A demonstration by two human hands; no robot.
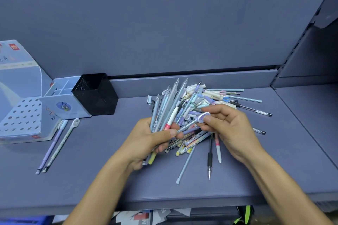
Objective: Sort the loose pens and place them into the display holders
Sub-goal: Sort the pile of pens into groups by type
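A heap of loose pens and caps (pixel 215 100) lies on the grey shelf (pixel 109 170). My left hand (pixel 151 142) grips a fanned bundle of pens (pixel 168 104) that points up and away. My right hand (pixel 230 126) pinches a pale purple pen with a round disc top (pixel 202 117); its other end reaches my left thumb. At the left stand a black mesh holder (pixel 96 95), a light blue divided holder (pixel 62 102) and a white display holder with round holes (pixel 23 115).
Two pens (pixel 54 144) lie side by side on the shelf in front of the white display holder. A black pen (pixel 210 157) and a pale blue one (pixel 185 166) lie near the shelf's front edge. A shelf upright rises at the right.
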